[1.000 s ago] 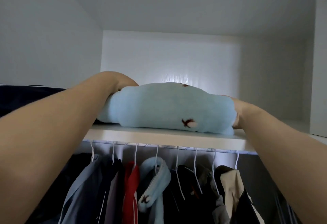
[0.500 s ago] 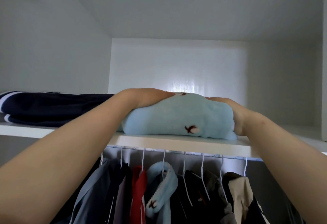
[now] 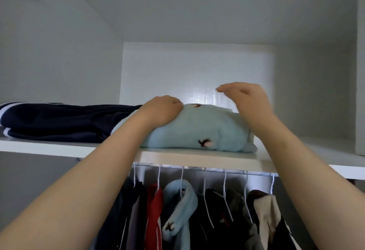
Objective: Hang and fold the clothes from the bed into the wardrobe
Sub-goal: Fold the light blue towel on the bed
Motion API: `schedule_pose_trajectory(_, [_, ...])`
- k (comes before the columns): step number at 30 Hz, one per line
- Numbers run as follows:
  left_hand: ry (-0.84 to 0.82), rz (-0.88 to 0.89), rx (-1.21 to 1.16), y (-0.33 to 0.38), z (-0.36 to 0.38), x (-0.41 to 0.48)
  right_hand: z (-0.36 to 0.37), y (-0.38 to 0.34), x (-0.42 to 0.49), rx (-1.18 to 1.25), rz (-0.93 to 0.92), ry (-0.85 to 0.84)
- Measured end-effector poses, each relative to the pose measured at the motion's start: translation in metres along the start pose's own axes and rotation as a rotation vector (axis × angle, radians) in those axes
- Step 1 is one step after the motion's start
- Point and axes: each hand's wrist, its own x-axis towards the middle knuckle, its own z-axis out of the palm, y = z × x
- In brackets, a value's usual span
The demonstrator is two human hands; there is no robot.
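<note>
Head view. A: Where is the blue piece?

B: The folded light-blue fleece lies on the wardrobe's top shelf, centre of the frame, near the front edge. Its left end is against a folded navy garment.

A: And the hands?

B: The left grip rests on the fleece's crest. Its fingertips drop behind the bundle, so I cannot tell whether they clutch the fabric or only press it. The right grip hovers above the right end, fingers loose and holding nothing.

A: How would it handle?

B: I judge it light, thick and springy. It should squash under a palm and puff back up. It isn't fragile, but the fold could open if it is pulled by one corner. I'd take it at both ends, or flat beneath the fold. The shelf looks smooth, so it should slide.

A: What can't you see?

B: The bundle's back and how deep it sits. The right grip is smeared, and a blurred object at upper left is unreadable. The hanging clothes are cut off at the lower edge, and the bed is not in frame.
</note>
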Motion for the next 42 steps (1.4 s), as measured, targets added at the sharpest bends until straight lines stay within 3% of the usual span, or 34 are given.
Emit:
schedule_pose_trajectory(2, [0.035,0.033,-0.131,0.006,0.002,-0.005,0.012,-0.012,0.002,-0.352,-0.06,-0.215])
schedule_pose_trajectory(4, [0.014,0.011,-0.05,0.009,0.007,-0.011,0.024,-0.013,0.004,-0.615,-0.013,-0.39])
schedule_pose_trajectory(8, [0.037,-0.005,0.24,0.005,0.017,-0.022,0.025,0.006,-0.014,-0.558,0.148,-0.495])
schedule_pose_trajectory(12, [0.101,0.055,0.313,0.002,0.021,-0.028,0.026,0.011,-0.017,-0.595,0.154,-0.518])
schedule_pose_trajectory(25, [0.242,0.079,0.253,0.002,0.029,-0.046,0.031,0.009,-0.031,-0.715,0.101,-0.413])
schedule_pose_trajectory(35, [0.305,0.18,0.121,-0.004,0.035,-0.076,0.027,-0.011,-0.085,-0.805,0.249,-0.211])
schedule_pose_trajectory(42, [0.393,0.307,-0.242,0.001,0.053,-0.137,0.021,-0.048,-0.163,-0.653,0.403,-0.071])
